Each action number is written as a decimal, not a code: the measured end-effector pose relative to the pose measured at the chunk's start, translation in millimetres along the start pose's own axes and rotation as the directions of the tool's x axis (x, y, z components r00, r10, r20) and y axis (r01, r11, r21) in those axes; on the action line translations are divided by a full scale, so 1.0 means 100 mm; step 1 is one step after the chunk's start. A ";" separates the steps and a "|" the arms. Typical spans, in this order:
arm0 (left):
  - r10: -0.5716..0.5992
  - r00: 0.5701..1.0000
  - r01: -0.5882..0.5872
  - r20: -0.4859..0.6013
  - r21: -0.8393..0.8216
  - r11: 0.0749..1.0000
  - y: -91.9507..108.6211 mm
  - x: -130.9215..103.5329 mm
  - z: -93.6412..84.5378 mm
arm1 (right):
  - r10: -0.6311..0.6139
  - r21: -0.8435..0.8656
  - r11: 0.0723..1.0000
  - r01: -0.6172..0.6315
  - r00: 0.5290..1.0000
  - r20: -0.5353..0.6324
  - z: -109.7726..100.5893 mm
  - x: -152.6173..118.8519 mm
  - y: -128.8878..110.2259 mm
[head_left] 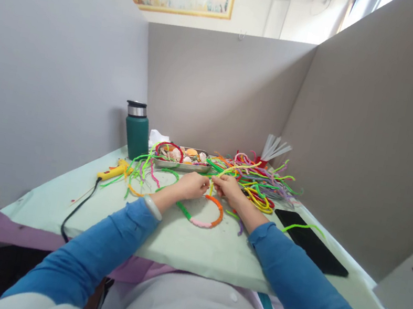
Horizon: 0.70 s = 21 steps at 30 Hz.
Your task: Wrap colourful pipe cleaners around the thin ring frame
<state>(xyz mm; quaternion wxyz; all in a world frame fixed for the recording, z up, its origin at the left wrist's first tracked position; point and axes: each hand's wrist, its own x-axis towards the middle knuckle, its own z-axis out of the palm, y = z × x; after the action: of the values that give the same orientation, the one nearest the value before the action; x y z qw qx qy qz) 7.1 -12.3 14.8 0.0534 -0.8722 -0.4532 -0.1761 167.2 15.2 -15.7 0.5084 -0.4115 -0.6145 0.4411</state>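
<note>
Pipe-cleaner ring [204,213] on pale green table [183,241], partitions around.

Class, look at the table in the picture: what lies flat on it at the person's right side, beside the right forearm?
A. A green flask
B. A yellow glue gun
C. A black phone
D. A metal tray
C: the black phone lies flat on the table just right of the right forearm; the flask, glue gun and tray sit left or farther back.
</note>
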 end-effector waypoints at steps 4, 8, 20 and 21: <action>-0.013 1.000 0.013 -0.003 0.037 0.999 -0.01 0.00 0.04 | -0.012 0.037 0.999 0.013 0.999 -0.030 -0.03 0.00 -0.01; -0.056 0.998 0.056 -0.001 -0.007 0.998 -0.06 0.01 0.09 | -0.016 0.130 0.991 0.024 0.998 -0.062 -0.07 0.02 -0.02; -0.176 0.942 0.084 -0.284 -0.307 0.948 -0.14 0.07 0.06 | -0.632 -0.372 0.720 0.587 0.775 -0.002 -0.11 0.03 -0.11; -0.179 0.965 0.085 -0.191 -0.420 0.904 -0.11 0.07 0.05 | -0.685 -0.469 0.634 0.615 0.728 0.027 -0.12 0.04 -0.09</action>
<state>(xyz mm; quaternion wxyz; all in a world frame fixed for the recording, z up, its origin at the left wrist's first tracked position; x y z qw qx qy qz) 3.6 1.0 11.7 -0.0909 -0.8056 -0.4557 -0.3676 178.4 17.5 -4.5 0.5699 -0.2994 -0.7641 0.0414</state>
